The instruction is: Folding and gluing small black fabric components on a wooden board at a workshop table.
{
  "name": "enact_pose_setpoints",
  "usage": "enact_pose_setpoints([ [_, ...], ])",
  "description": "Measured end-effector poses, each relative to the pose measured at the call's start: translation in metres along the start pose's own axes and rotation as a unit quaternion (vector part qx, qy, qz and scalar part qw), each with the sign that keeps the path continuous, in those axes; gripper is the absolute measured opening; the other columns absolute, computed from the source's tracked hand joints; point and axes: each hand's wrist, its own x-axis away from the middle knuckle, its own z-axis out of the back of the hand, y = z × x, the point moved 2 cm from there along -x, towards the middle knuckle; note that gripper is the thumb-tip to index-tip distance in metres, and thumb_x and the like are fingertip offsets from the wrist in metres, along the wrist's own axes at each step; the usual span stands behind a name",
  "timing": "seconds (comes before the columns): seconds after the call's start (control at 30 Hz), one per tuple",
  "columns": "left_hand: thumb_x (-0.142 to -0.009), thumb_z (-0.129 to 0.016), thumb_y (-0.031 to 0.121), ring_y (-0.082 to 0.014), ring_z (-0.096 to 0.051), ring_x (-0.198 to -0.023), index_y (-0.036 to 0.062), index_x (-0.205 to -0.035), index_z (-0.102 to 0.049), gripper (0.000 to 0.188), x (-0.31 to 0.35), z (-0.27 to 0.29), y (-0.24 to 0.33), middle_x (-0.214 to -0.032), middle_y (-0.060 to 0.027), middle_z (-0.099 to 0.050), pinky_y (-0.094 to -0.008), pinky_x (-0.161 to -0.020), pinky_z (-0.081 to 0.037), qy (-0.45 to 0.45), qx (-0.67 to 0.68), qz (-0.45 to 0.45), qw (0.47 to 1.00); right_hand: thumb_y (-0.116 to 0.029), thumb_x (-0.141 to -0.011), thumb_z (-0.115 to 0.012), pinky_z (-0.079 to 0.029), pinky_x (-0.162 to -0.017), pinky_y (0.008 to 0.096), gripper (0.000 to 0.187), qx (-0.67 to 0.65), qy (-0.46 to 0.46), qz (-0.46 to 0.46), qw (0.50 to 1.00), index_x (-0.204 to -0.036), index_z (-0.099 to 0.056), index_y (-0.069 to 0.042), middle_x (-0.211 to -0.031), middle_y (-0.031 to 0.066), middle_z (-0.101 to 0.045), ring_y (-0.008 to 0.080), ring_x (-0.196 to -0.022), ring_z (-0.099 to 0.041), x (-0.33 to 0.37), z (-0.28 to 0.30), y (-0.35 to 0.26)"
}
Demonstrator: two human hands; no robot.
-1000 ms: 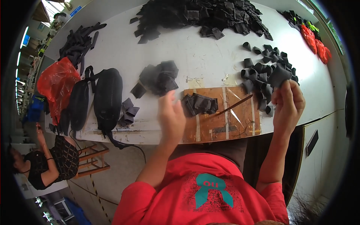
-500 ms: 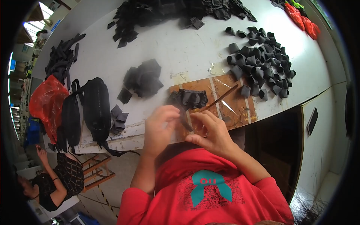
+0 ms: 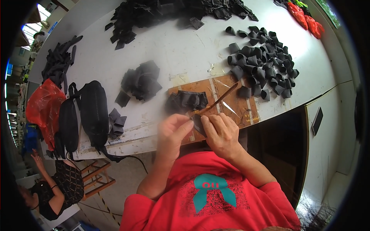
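A small dark fabric piece (image 3: 199,125) is between my two hands, over the near edge of a brown board. My right hand (image 3: 223,135) is closed, pinching the piece from the right with bent fingers. From the left, my left hand (image 3: 172,133) holds its edge between thumb and fingertips; that hand is slightly blurred. Just beyond them, a pile of flat black fabric pieces (image 3: 189,100) lies on the brown board (image 3: 244,109). A thin brown stick (image 3: 225,95) slants across the board, its lower end close to my right fingertips.
Many curled black fabric loops (image 3: 266,63) cover the table's right side. Flat black pieces (image 3: 142,81) lie left of the board, with a big heap (image 3: 162,15) at the far edge. Black pouches (image 3: 94,111) and a red plastic bag (image 3: 45,111) stand left. Another person (image 3: 58,188) is at lower left.
My hands were apart with fingers spread or blurred; now they have come together and grip a dark fabric piece. The whole view has shifted slightly.
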Motion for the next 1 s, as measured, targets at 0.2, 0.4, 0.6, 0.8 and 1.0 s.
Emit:
enact_pose_setpoints([
  [0.2, -0.08, -0.061, 0.007, -0.0046, -0.051, -0.062, -0.001, -0.085, -0.06, 0.01, 0.001, 0.0, -0.003, -0.071, -0.0003, -0.058, -0.0182, -0.056, -0.041, 0.003, -0.076, -0.025, 0.997, -0.015, -0.064, -0.066, -0.044, -0.057, 0.0313, 0.035, -0.112, -0.068, -0.098, 0.987, -0.094, -0.056, 0.0, -0.081, 0.0095, -0.052, 0.0242, -0.072, -0.053, -0.003, 0.011, -0.002],
  [0.4, -0.085, -0.053, 0.002, -0.0062, -0.054, -0.067, -0.0034, -0.087, -0.056, 0.006, 0.012, -0.017, -0.001, -0.076, -0.0018, -0.058, -0.0201, -0.059, -0.048, -0.05, -0.091, -0.113, 0.988, -0.013, -0.065, -0.071, -0.046, -0.06, 0.0326, 0.034, -0.258, -0.025, -0.175, 0.95, -0.096, -0.058, -0.003, -0.083, 0.0106, -0.054, 0.0258, -0.076, -0.056, 0.0, 0.019, -0.006],
  [0.6, -0.082, -0.057, 0.002, -0.0087, -0.057, -0.064, -0.0004, -0.087, -0.057, 0.005, 0.013, -0.019, -0.012, -0.073, -0.0052, -0.058, -0.0258, -0.055, -0.047, -0.007, -0.239, -0.176, 0.955, 0.003, -0.071, -0.064, -0.045, -0.05, 0.028, 0.015, -0.211, 0.038, -0.171, 0.962, -0.085, -0.061, -0.002, -0.07, 0.0103, -0.056, 0.0218, -0.059, -0.057, 0.0, 0.015, -0.006],
  [0.8, -0.078, -0.057, -0.005, -0.0069, -0.054, -0.052, -0.0018, -0.086, -0.055, 0.009, 0.008, -0.024, -0.026, -0.07, -0.004, -0.059, -0.0192, -0.045, -0.042, 0.148, -0.227, -0.327, 0.905, 0.0, -0.066, -0.061, -0.044, -0.05, 0.0326, 0.019, -0.034, -0.001, -0.1, 0.994, -0.085, -0.056, -0.003, -0.078, 0.0089, -0.054, 0.0241, -0.064, -0.053, 0.002, 0.001, -0.008],
  [1.0, -0.077, -0.054, -0.006, -0.0021, -0.039, -0.042, 0.0006, -0.085, -0.052, 0.011, 0.001, -0.018, 0.0, -0.077, -0.0038, -0.055, -0.0172, -0.037, -0.03, -0.102, 0.239, 0.042, 0.965, -0.004, -0.07, -0.059, -0.044, -0.053, 0.024, 0.01, -0.368, -0.008, -0.328, 0.87, -0.08, -0.059, -0.002, -0.07, 0.0062, -0.058, 0.0149, -0.061, -0.056, 0.003, 0.006, 0.013],
])
